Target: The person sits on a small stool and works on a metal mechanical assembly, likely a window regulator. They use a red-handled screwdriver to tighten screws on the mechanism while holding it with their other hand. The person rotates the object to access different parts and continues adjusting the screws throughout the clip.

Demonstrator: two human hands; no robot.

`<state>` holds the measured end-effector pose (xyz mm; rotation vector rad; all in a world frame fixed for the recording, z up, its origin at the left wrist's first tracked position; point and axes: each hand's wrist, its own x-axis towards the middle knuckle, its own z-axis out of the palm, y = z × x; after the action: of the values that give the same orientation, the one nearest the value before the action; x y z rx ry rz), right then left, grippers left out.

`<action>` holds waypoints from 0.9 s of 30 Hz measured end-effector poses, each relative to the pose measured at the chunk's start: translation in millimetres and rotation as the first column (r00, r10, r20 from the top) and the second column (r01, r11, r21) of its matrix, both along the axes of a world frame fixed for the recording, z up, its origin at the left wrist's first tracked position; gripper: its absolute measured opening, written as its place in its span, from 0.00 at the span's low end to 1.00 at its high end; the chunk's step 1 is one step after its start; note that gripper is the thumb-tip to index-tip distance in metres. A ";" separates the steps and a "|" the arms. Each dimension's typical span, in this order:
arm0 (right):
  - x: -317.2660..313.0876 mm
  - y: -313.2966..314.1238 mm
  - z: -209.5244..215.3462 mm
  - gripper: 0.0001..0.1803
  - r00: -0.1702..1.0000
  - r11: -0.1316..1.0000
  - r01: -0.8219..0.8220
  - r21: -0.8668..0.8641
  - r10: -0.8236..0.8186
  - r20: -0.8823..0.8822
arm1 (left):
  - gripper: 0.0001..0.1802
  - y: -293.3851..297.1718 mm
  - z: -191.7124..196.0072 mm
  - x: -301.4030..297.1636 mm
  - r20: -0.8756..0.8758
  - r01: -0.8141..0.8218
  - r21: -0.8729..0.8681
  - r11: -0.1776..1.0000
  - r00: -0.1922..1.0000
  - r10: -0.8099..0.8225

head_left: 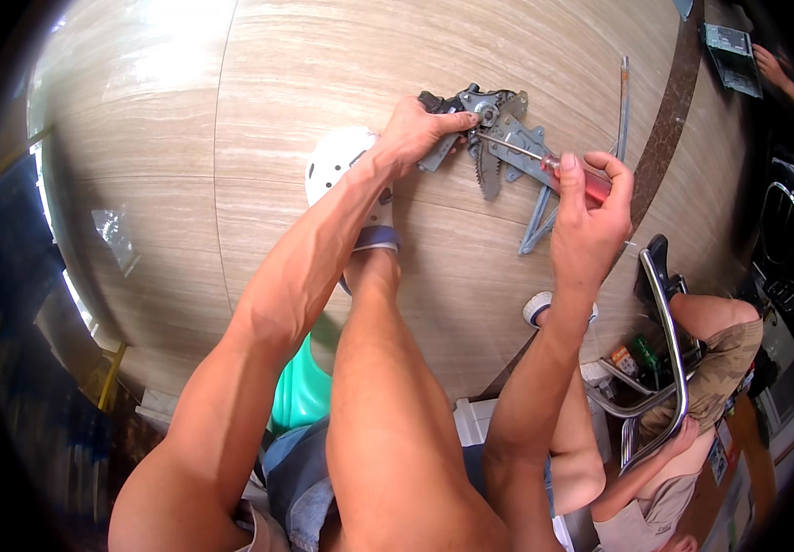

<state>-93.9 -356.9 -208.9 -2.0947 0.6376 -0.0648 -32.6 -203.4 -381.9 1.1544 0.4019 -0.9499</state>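
Grey metal made up the window regulator mechanism (498, 147), which lay on the pale tiled floor (323, 74) just beyond the white shoe (337, 161). The left hand (420, 133) gripped the mechanism's near end, fingers closed on it. The right hand (590, 221) was closed around a red-handled screwdriver (562, 170), its tip at the mechanism's round hub.

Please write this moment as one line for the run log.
left hand: steadies metal mechanism | right hand: holds red-handled screwdriver, tip at mechanism | surface: tiled floor

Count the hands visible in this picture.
4. Left hand on the metal mechanism; right hand holding the screwdriver; another person's hand lower right; a fourth top right.
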 end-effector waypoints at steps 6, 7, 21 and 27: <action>-7.7 -12.6 -17.0 0.17 0.959 0.946 -0.157 -0.282 0.214 0.187 | 0.17 -3.7 3.9 2.1 0.002 0.021 0.013 1.000 1.000 -0.021; -8.2 -6.1 -18.5 0.18 0.967 0.991 -0.103 -0.081 0.119 0.224 | 0.16 -3.1 2.6 2.3 -0.009 0.025 0.018 1.000 1.000 -0.025; -3.6 2.0 0.8 0.17 1.000 0.997 0.000 0.080 -0.001 0.018 | 0.18 -2.4 2.6 1.6 -0.016 -0.043 -0.007 0.999 0.999 0.042; -12.0 -6.7 -16.7 0.17 0.965 0.979 -0.130 -0.158 0.161 0.205 | 0.23 -5.3 1.5 1.7 -0.036 -0.057 -0.032 0.998 0.998 0.056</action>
<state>-106.0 -363.6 -225.6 -2.2282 0.3540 -0.2600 -30.9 -208.7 -380.4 1.0922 0.4434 -0.9252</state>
